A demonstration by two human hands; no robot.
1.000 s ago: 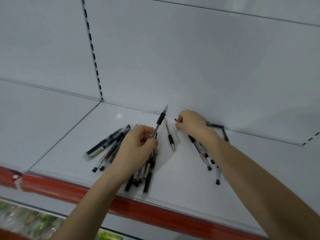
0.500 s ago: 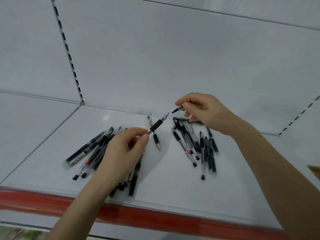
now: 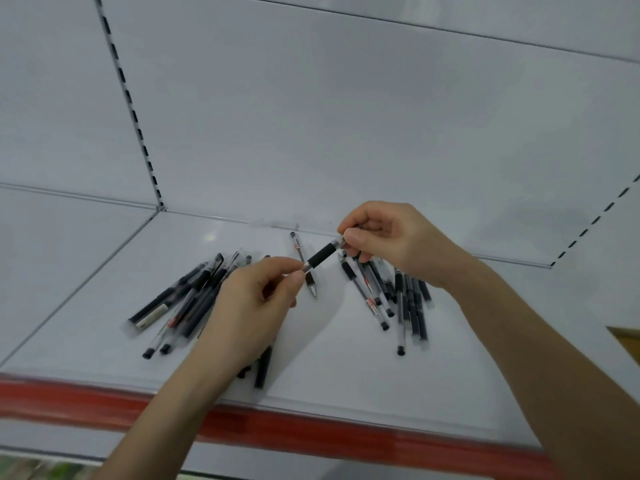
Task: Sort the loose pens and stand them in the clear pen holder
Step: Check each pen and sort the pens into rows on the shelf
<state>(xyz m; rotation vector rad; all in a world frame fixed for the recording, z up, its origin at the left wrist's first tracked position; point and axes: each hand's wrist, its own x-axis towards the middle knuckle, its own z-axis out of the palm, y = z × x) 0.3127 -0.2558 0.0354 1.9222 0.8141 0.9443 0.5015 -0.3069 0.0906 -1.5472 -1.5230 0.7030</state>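
A pen with a black grip (image 3: 321, 257) hangs in the air between my two hands. My left hand (image 3: 252, 306) pinches its lower end and my right hand (image 3: 388, 237) pinches its upper end. Below, on the white shelf (image 3: 329, 368), several black pens lie in a left pile (image 3: 187, 303), partly hidden by my left hand. Several more lie in a right pile (image 3: 398, 299). One single pen (image 3: 302, 263) lies between the piles. No clear pen holder is in view.
The shelf has a red front strip (image 3: 311, 434) and a white back wall (image 3: 346, 133) with a slotted upright (image 3: 133, 112). A brown corner (image 3: 627, 341) shows at the right edge.
My right hand has come left and closed on the upper end of the pen that my left hand holds. The small part it held earlier is no longer visible.
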